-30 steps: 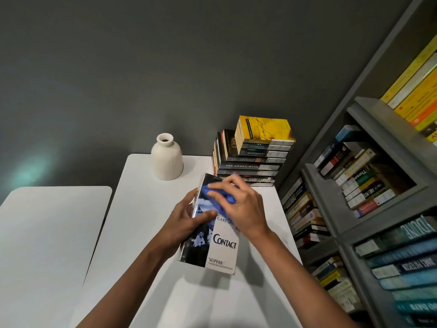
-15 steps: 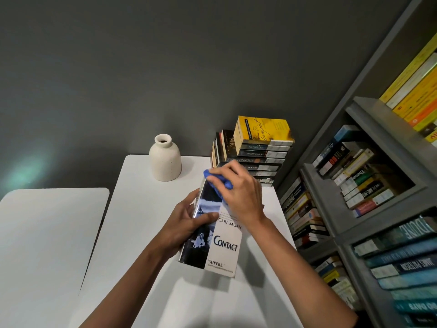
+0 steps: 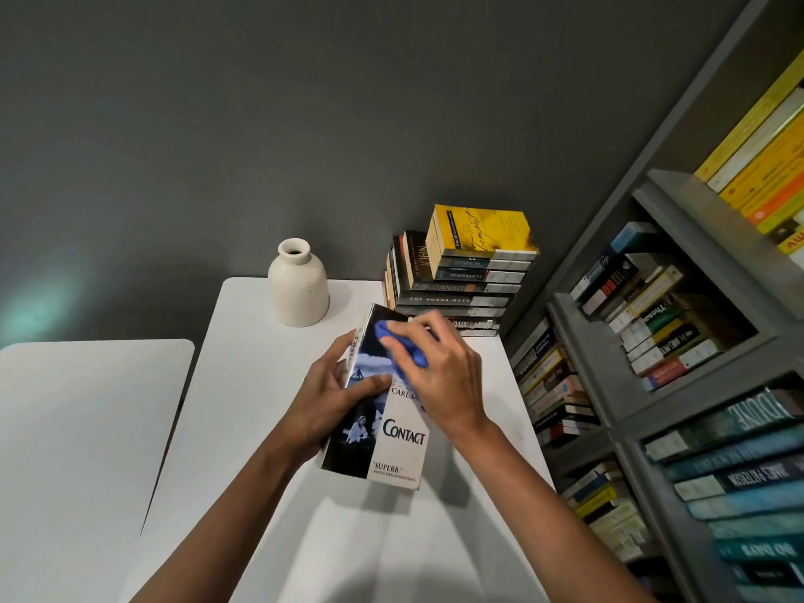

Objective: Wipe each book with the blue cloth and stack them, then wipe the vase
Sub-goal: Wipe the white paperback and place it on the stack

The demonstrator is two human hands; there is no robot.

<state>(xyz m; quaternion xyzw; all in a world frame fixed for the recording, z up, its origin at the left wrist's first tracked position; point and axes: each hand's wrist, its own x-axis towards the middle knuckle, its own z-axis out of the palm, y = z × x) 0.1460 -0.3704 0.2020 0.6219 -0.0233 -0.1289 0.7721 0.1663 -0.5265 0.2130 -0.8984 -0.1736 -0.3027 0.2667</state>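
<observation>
My left hand (image 3: 335, 393) grips the paperback titled "Contact" (image 3: 387, 441) by its left edge, thumb across the cover, holding it tilted above the white table (image 3: 243, 428). My right hand (image 3: 439, 376) presses the bunched blue cloth (image 3: 402, 348) against the upper part of the cover; most of the cloth is hidden under my fingers. Behind the book, a stack of books (image 3: 461, 293) with a yellow one on top rises at the table's far right. The cream vase (image 3: 298, 285) stands upright at the far edge, left of the stack.
A grey bookshelf (image 3: 609, 376) packed with books runs along the right side, close to the table edge. A second white table (image 3: 82, 428) sits to the left across a narrow gap. A dark grey wall closes off the back.
My right hand slid the blue cloth up toward the book's top edge, then back down a little and leftward. The left hand kept its grip on the book.
</observation>
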